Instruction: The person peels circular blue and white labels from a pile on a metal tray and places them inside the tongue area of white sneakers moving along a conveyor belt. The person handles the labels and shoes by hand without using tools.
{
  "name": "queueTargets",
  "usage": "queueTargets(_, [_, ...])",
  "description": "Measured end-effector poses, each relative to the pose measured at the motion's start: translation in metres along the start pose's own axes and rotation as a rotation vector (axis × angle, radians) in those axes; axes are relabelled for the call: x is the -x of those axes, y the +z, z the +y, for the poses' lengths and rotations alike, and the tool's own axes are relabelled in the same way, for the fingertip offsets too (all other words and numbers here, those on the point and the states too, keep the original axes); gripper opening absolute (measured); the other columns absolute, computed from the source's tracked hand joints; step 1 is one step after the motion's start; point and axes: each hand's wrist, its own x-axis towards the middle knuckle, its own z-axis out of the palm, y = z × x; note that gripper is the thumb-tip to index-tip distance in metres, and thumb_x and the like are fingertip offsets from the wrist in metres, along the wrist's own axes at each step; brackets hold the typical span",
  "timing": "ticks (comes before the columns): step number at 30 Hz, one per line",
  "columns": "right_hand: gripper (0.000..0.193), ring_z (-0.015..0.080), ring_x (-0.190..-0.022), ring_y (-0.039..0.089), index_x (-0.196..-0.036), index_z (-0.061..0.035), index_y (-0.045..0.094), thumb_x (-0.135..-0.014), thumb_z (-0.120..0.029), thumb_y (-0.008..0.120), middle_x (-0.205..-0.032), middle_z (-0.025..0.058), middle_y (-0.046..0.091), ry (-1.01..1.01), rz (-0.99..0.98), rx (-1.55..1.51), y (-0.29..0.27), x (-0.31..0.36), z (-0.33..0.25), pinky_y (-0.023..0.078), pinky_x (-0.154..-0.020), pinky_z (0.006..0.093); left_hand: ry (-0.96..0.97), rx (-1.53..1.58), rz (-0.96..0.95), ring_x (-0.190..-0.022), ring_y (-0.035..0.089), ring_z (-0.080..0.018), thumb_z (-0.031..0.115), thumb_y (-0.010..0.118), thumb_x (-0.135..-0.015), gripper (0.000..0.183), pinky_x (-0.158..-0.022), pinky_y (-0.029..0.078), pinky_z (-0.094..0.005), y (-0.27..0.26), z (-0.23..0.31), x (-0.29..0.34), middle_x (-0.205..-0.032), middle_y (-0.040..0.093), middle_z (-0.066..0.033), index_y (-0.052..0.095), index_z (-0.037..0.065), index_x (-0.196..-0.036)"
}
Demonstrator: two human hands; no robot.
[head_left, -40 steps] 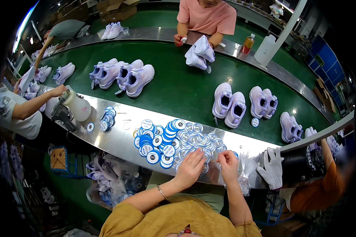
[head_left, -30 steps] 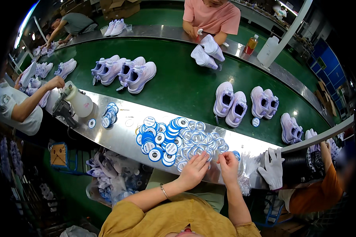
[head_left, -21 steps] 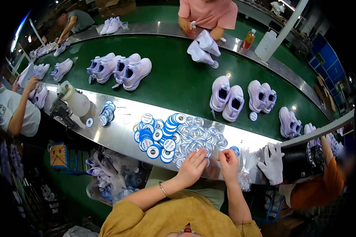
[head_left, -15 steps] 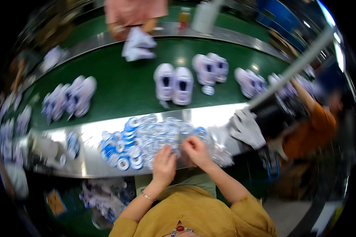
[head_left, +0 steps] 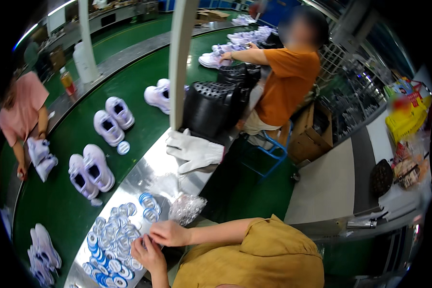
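Note:
Both hands meet at the near right side of a pile of round blue-and-white tags (head_left: pixel 113 234) on the metal ledge. My right hand (head_left: pixel 172 234) is closed in a pinch, and whatever its fingertips hold is too small to make out. Just below it, my left hand (head_left: pixel 150 257) has its fingers bent and drawn together beside the pile; what lies in them is hidden. A few blue-rimmed tags (head_left: pixel 150 207) sit apart above the hands. Beside these rests a clear plastic bag (head_left: pixel 187 209) of small shiny pieces.
White gloves (head_left: pixel 194 151) lie farther along the metal ledge (head_left: pixel 141 180), before a black perforated crate (head_left: pixel 211 105). Pale lilac sneakers (head_left: pixel 97 168) stand in pairs on the green belt (head_left: pixel 125 165). A post (head_left: pixel 180 62) rises from the ledge. Co-workers in orange (head_left: pixel 293 81) and pink (head_left: pixel 26 108) stand nearby.
The view has swung to the right, bringing the orange-shirted co-worker and a side table into sight. My hands have come closer together at the pile's edge.

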Motion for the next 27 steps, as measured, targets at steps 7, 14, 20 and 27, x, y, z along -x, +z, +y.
queueTargets(7, [0.013, 0.0279, -0.063, 0.053, -0.078, -0.0035, 0.051, -0.076, -0.009, 0.062, -0.074, 0.0093, 0.05, -0.16, -0.013, 0.111, 0.004, 0.002, 0.007, 0.044, -0.052, 0.0365, -0.005, 0.008, 0.05, -0.112, 0.046, -0.0387, 0.005, 0.057, -0.085, 0.03, -0.094, 0.038, -0.049, 0.004, 0.001, -0.001, -0.117, 0.051, -0.0203, 0.057, -0.002, -0.114])
queueTargets(14, [0.014, 0.0264, -0.063, 0.054, -0.078, -0.0029, 0.05, -0.077, -0.012, 0.06, -0.075, 0.0106, 0.049, -0.192, -0.047, 0.075, 0.005, -0.005, 0.01, 0.044, -0.052, 0.0358, -0.071, -0.064, 0.153, -0.116, 0.047, -0.0381, 0.007, 0.054, -0.089, 0.033, -0.098, 0.038, -0.0477, 0.014, 0.0, 0.0, -0.124, 0.052, -0.0209, 0.053, -0.003, -0.121])
queueTargets(20, [0.016, 0.0277, -0.064, 0.053, -0.076, -0.0029, 0.049, -0.077, -0.014, 0.06, -0.074, 0.011, 0.048, -0.214, -0.048, 0.058, 0.006, -0.002, 0.013, 0.045, -0.052, 0.0365, 0.063, -0.155, 0.14, -0.118, 0.05, -0.0382, 0.02, 0.041, -0.094, 0.042, -0.1, 0.039, -0.0457, 0.021, -0.009, -0.001, -0.128, 0.054, -0.0205, 0.051, -0.004, -0.127])
queueTargets(27, [0.015, 0.0243, -0.064, 0.052, -0.076, -0.0025, 0.049, -0.082, -0.013, 0.058, -0.075, 0.0094, 0.046, -0.257, -0.043, 0.084, 0.007, -0.003, 0.015, 0.044, -0.052, 0.0331, 0.131, -0.111, 0.122, -0.12, 0.05, -0.0391, 0.019, 0.043, -0.091, 0.044, -0.1, 0.04, -0.0461, 0.036, -0.035, 0.01, -0.128, 0.053, -0.0229, 0.051, -0.006, -0.126])
